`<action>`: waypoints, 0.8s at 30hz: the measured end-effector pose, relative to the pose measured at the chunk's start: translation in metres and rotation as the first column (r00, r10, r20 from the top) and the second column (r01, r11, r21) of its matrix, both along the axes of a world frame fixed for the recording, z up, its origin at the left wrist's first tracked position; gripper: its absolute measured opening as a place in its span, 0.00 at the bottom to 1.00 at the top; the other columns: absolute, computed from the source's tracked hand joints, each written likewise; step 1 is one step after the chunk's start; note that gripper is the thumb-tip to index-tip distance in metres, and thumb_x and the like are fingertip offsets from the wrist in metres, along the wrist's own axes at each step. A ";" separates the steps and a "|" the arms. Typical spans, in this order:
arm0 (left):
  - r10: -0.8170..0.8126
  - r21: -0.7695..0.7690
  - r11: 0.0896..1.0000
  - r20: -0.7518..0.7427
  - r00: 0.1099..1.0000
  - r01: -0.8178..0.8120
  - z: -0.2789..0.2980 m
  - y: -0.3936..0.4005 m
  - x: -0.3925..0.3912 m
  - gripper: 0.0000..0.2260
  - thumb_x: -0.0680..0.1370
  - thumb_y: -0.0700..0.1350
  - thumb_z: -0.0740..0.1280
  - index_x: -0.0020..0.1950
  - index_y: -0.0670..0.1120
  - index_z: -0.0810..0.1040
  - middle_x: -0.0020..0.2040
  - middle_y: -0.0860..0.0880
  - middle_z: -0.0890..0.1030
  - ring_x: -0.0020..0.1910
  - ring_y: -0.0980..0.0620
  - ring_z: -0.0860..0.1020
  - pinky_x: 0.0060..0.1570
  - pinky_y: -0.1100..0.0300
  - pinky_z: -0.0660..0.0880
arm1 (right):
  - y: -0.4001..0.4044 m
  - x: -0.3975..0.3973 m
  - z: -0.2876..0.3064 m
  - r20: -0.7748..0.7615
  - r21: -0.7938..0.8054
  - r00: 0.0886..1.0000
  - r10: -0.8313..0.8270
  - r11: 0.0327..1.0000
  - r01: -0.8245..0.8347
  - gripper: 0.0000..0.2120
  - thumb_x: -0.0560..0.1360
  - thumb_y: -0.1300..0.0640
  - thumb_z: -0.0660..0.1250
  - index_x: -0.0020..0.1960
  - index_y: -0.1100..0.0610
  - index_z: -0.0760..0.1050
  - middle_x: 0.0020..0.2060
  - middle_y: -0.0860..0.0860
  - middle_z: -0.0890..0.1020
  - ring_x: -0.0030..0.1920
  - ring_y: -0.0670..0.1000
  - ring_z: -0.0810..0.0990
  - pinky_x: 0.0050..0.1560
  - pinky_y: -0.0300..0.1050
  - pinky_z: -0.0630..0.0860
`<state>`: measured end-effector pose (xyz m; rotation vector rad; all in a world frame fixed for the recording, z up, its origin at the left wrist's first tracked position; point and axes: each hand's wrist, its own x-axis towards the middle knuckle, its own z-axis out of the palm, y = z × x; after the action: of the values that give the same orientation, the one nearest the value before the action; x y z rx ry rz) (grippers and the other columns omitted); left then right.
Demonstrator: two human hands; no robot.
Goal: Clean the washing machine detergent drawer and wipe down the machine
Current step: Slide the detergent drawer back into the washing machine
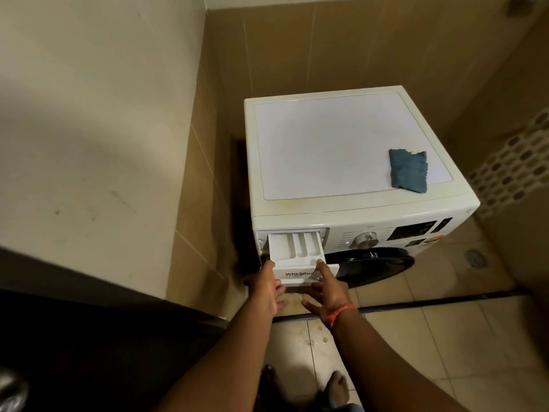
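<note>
Both hands, left hand (266,288) and right hand (326,288), grip the detergent drawer (297,248) of the washing machine (341,150) in a tiled corner.

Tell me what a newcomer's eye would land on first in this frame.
First, the white washer set in a tiled corner, its drawer pulled out at the front left. The left hand and right hand hold the drawer's front panel, left thumb at its left edge, right forefinger on its top edge. A blue cloth lies folded on the washer's top, near the right edge.
</note>
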<state>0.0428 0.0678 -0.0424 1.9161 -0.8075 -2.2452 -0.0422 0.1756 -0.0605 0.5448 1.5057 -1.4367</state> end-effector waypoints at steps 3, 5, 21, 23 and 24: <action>-0.093 -0.080 0.992 0.088 0.992 0.100 -0.009 0.014 0.025 0.26 0.74 0.59 0.66 0.68 0.48 0.70 0.56 0.47 0.79 0.53 0.47 0.78 0.57 0.40 0.74 | 0.024 0.006 0.008 0.008 0.041 0.998 0.070 0.997 -0.070 0.33 0.68 0.40 0.73 0.66 0.55 0.69 0.56 0.56 0.78 0.54 0.56 0.78 0.44 0.55 0.80; -0.129 -0.111 0.983 0.146 0.981 0.146 -0.014 0.023 0.038 0.29 0.73 0.59 0.67 0.70 0.48 0.68 0.56 0.47 0.79 0.52 0.47 0.78 0.51 0.44 0.76 | 0.036 0.012 0.012 0.035 0.060 0.995 0.089 0.994 -0.091 0.38 0.66 0.40 0.75 0.69 0.54 0.65 0.57 0.56 0.76 0.54 0.57 0.77 0.41 0.54 0.80; -0.085 -0.356 -0.170 0.934 0.347 0.919 0.028 0.036 0.053 0.42 0.69 0.60 0.74 0.77 0.49 0.58 0.76 0.43 0.60 0.75 0.41 0.58 0.71 0.43 0.59 | 0.073 -0.021 0.035 -0.437 0.899 -0.233 0.869 0.428 -0.089 0.47 0.64 0.36 0.74 0.74 0.57 0.61 0.69 0.57 0.69 0.69 0.60 0.68 0.67 0.60 0.68; -0.073 -0.334 -0.195 0.943 0.326 0.922 0.026 0.021 0.047 0.46 0.65 0.60 0.77 0.77 0.48 0.60 0.75 0.42 0.62 0.74 0.39 0.60 0.70 0.40 0.59 | 0.061 -0.034 0.036 -0.378 0.926 -0.290 0.879 0.366 -0.097 0.50 0.65 0.36 0.74 0.76 0.56 0.55 0.72 0.58 0.65 0.72 0.61 0.63 0.70 0.62 0.63; -0.068 -0.311 -0.217 0.951 0.303 0.925 0.024 0.014 0.045 0.49 0.62 0.61 0.78 0.77 0.48 0.60 0.75 0.41 0.62 0.74 0.39 0.60 0.69 0.39 0.59 | 0.057 -0.040 0.035 -0.349 0.937 -0.326 0.879 0.336 -0.098 0.51 0.65 0.37 0.74 0.77 0.55 0.52 0.74 0.58 0.61 0.74 0.61 0.60 0.72 0.63 0.60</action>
<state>0.0879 0.0820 -0.0181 1.3781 -2.8985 -0.0673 -0.0825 0.2322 -0.0255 -1.3048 2.7284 -0.0540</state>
